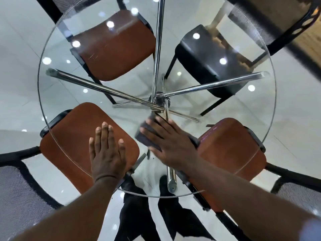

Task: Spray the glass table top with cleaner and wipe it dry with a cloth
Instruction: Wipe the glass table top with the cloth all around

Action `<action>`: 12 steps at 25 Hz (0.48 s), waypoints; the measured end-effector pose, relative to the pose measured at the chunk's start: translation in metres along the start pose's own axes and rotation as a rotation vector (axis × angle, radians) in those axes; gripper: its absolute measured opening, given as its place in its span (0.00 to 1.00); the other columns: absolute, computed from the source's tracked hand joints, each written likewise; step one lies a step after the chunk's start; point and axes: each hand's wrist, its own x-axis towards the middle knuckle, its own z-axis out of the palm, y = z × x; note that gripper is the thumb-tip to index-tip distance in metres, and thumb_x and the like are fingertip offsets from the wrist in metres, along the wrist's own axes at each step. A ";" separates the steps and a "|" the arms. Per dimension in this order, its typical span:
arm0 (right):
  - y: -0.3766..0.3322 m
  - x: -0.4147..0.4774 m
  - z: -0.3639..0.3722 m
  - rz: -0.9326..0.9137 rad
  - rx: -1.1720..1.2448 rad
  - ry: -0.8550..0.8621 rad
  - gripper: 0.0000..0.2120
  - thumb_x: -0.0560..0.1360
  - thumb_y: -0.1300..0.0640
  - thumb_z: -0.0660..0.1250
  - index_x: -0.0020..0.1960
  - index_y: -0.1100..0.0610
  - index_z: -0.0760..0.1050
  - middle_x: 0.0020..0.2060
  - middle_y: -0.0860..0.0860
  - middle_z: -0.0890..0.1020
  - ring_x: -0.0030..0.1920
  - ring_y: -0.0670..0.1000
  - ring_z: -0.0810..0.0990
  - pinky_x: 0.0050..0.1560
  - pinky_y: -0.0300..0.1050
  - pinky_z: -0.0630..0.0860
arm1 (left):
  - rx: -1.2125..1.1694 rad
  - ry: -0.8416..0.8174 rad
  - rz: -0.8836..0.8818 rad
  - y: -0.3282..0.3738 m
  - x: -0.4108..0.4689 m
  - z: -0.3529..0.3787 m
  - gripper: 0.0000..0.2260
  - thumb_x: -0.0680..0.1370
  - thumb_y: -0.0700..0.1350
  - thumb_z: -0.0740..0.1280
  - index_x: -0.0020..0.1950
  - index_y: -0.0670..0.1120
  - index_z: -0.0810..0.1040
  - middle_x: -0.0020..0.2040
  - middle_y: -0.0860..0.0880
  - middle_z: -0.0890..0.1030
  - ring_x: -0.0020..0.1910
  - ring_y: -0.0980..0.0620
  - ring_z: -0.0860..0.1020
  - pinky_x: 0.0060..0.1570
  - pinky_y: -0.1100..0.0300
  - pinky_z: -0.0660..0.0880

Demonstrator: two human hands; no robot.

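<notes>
Glass counter (73,101), round and see-through, fills most of your view, its near rim just ahead of your legs. Your right hand (166,138) lies flat on a dark cloth (145,139) on the glass, a little to your side of the middle. The fingers are spread and straight, so the grip is wide and presses down rather than closing round the cloth. That hand and the cloth are blurred.

Your left hand (107,153) rests palm down on the glass near the rim, just left of the cloth and apart from it. Its fingers are straight and close together, and its grip is wide and holds nothing.

Under the glass, chrome bars (97,86) meet at a hub (159,100) near the middle. Three orange-seated chairs (111,47) and one black-seated chair (208,63) are tucked in around it on a pale tiled floor (20,70).
</notes>
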 end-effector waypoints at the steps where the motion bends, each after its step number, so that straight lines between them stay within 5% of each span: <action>1: 0.014 -0.033 -0.004 0.055 -0.014 0.009 0.31 0.86 0.42 0.59 0.87 0.40 0.55 0.87 0.46 0.57 0.87 0.52 0.55 0.83 0.61 0.58 | -0.006 -0.001 0.000 0.001 0.001 0.000 0.29 0.85 0.56 0.47 0.85 0.45 0.55 0.85 0.50 0.52 0.84 0.51 0.46 0.82 0.46 0.44; 4: 0.094 -0.041 -0.021 0.552 -0.014 0.051 0.31 0.88 0.43 0.55 0.88 0.42 0.49 0.88 0.49 0.53 0.87 0.55 0.53 0.84 0.67 0.56 | -0.003 0.017 0.002 0.000 -0.002 0.002 0.29 0.85 0.56 0.48 0.84 0.44 0.56 0.85 0.48 0.54 0.84 0.49 0.48 0.82 0.46 0.44; 7: 0.164 0.064 -0.030 0.903 -0.045 0.169 0.32 0.86 0.41 0.50 0.87 0.50 0.53 0.86 0.58 0.59 0.85 0.63 0.58 0.80 0.70 0.62 | -0.001 0.023 0.005 0.000 -0.001 0.003 0.29 0.85 0.56 0.48 0.84 0.44 0.56 0.85 0.48 0.54 0.84 0.49 0.48 0.82 0.46 0.43; 12: 0.106 0.204 -0.013 0.581 -0.048 0.130 0.32 0.84 0.43 0.54 0.87 0.49 0.57 0.86 0.56 0.60 0.85 0.62 0.58 0.81 0.62 0.59 | -0.008 0.039 0.024 -0.001 0.000 0.005 0.29 0.85 0.56 0.46 0.84 0.45 0.55 0.85 0.49 0.53 0.84 0.51 0.47 0.82 0.49 0.41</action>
